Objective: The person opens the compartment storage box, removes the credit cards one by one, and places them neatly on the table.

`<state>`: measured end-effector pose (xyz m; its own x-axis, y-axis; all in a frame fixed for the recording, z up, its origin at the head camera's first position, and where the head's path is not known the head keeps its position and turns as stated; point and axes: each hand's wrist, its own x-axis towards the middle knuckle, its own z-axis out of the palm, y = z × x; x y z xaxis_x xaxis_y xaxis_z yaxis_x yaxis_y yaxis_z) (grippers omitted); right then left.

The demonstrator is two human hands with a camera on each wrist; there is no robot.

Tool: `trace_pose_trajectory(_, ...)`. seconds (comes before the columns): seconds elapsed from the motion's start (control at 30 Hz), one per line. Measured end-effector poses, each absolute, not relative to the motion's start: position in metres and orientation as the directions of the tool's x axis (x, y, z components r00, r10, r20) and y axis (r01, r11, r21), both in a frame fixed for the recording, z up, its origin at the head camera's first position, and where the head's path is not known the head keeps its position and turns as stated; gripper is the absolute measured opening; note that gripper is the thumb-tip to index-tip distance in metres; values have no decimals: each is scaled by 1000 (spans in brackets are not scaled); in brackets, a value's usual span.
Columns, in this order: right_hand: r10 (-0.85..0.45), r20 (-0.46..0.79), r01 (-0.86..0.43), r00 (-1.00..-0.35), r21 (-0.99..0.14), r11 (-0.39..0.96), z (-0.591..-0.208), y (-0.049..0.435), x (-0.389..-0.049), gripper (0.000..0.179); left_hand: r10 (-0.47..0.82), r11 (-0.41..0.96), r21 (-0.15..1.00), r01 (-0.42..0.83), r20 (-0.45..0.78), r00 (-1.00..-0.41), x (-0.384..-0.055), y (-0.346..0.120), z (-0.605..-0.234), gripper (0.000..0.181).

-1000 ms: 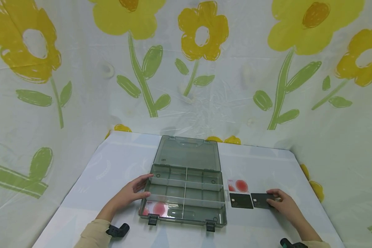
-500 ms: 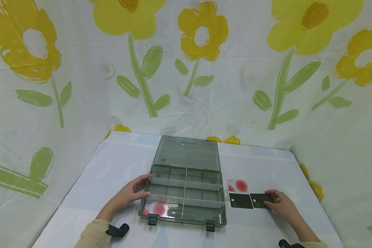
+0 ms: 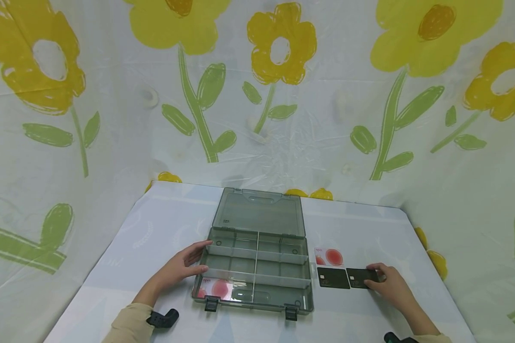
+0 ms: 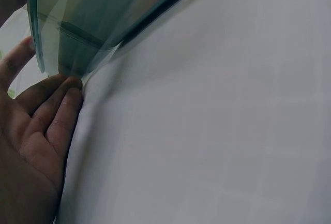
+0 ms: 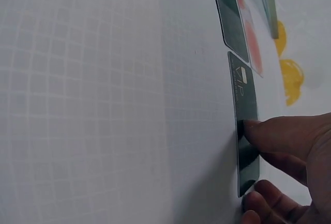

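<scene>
A smoky-clear divided plastic box lies with its lid swung back. My left hand rests against its left wall, thumb and index finger at the rim. The left wrist view shows the other fingers along the outer wall. A white card with red circles lies in the front left compartment. On the table to the right, my right hand pinches a black VIP card, thumb on its face and other fingers at its edges. This card lies beside a second black card.
Another red-circled white card lies just behind the second black card. Two latches hang at the box's front. A pale flowered sheet stands around the back and sides of the white table.
My right hand has slid slightly left with the black VIP card, then barely moved. The left hand and the box have stayed in place.
</scene>
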<state>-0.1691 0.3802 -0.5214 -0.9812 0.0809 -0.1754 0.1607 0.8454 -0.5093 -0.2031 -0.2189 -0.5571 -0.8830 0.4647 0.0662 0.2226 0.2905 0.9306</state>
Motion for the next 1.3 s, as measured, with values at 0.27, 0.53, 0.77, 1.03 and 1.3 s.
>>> trace_pose_trajectory(0.27, 90, -185, 174, -979, -509, 843, -523, 380, -170, 46, 465, 288, 931, 223, 67, -883, -204, -219, -558, 69)
trace_pose_trajectory(0.53, 97, -184, 179, -978, -502, 846, -524, 379, -169, 45, 466, 293, 931, 218, 60, -883, -204, -219, -557, 69)
trace_pose_trajectory(0.77, 100, -194, 187, -976, -510, 839, -524, 378, -166, 49, 465, 291, 933, 211, 55, -884, -203, -219, -557, 69)
trace_pose_trajectory(1.03, 93, -151, 158, -984, -504, 849, -522, 376, -167, 45, 458, 293, 936, 195, 42, -888, -203, -219, -558, 70)
trace_pose_trajectory(1.3, 109, -143, 168, -984, -518, 838, -520, 375, -167, 39, 455, 299, 932, 204, 49, -889, -203, -219, -557, 69)
